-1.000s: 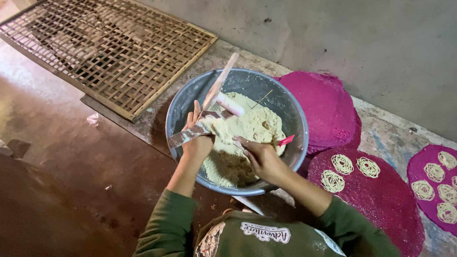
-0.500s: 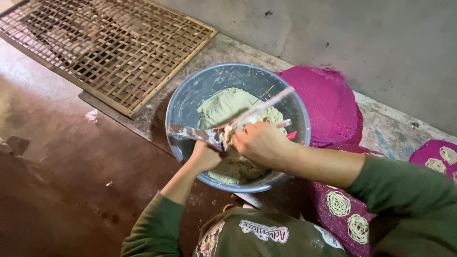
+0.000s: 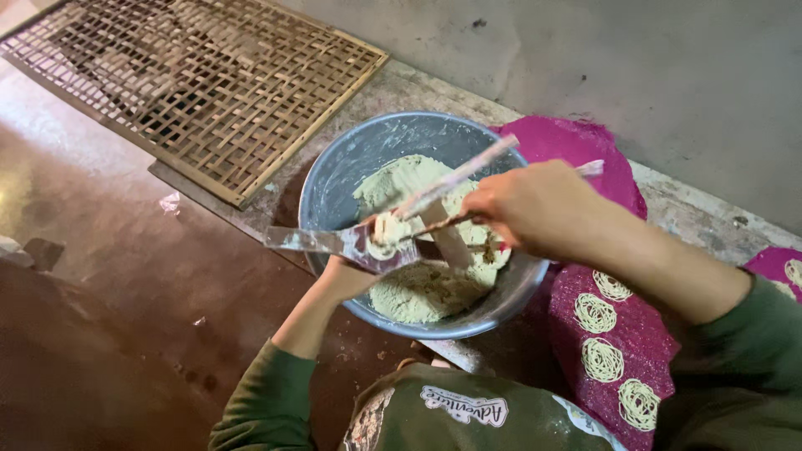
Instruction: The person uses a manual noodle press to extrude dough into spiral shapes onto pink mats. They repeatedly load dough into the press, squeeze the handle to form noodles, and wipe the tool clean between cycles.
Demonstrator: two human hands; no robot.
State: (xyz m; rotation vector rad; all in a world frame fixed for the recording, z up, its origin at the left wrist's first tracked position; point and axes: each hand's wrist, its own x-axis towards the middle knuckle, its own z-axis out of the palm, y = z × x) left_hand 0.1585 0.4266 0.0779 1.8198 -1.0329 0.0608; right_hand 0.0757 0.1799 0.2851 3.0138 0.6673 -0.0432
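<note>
One steel bowl [image 3: 334, 179] of pale green dough [image 3: 418, 288] sat on the floor ledge. Left hand [image 3: 344, 280] was clamped on a metal press tool [image 3: 334, 242] over the bowl. Right hand [image 3: 522, 205] was closed on a flat stick [image 3: 455, 177], packing dough into it. Two woven mats [image 3: 200, 83]. Three magenta discs [image 3: 635, 334]; five dough spirals [image 3: 595, 313] visible.

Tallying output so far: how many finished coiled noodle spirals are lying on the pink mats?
5 visible: four on the near pink mat, at; one partly cut off on the far-right mat at. The arm may hide more.
</note>
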